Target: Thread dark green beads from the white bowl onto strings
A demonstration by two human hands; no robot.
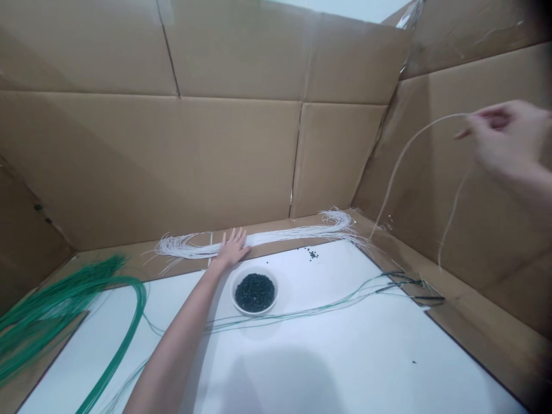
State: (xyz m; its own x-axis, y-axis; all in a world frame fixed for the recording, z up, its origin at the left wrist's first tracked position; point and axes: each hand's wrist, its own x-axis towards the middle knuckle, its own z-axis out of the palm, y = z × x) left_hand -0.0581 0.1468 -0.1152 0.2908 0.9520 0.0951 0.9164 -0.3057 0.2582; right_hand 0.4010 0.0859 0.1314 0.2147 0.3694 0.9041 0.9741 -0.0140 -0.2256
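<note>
My left hand [234, 247] lies flat with its fingers spread on a long bundle of white strands [293, 234] at the back of the work surface. Raised at the far right, my right hand [504, 129] pinches a thin white strand [401, 152], which curves down on both sides of it. Just in front of my left hand stands a white bowl [233, 296] full of small dark beads [254, 292]. Thin green strands [319, 310] run across the white board in front of the bowl, with dark pieces [409, 282] at their right ends.
A thick bundle of green strands [125, 339] curves over the left side of the white board [366, 356]. Cardboard walls [233, 155] rise at the back and both sides. Several loose beads [313, 253] lie near the board's back edge.
</note>
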